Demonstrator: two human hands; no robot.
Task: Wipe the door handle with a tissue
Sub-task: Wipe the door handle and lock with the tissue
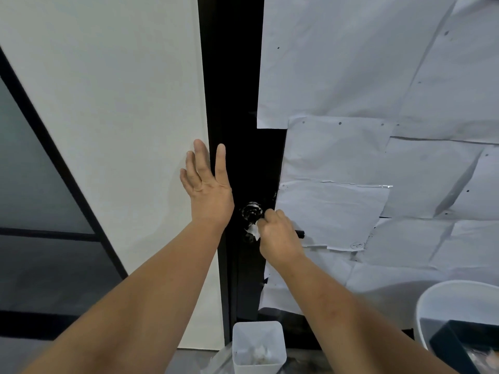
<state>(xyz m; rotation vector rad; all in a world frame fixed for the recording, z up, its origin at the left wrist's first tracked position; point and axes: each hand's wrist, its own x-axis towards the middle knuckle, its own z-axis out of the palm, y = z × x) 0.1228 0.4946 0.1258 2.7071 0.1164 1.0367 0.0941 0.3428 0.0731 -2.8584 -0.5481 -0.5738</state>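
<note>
A black door handle (300, 234) sticks out to the right on a dark door; its shiny round base (251, 211) sits left of my right hand. My right hand (279, 237) is closed over the lever and pinches a small white tissue (254, 231) against it, just below the round base. Most of the lever is hidden under that hand; only its black tip shows. My left hand (208, 184) lies flat with fingers spread on the white wall and the door's dark edge, up and left of the handle, holding nothing.
White paper sheets (378, 163) cover the door to the right of the handle. A small white bin (259, 346) with crumpled tissue inside stands below the handle. A large white bucket (456, 298) sits at the lower right. A dark glass panel (32, 238) is at the left.
</note>
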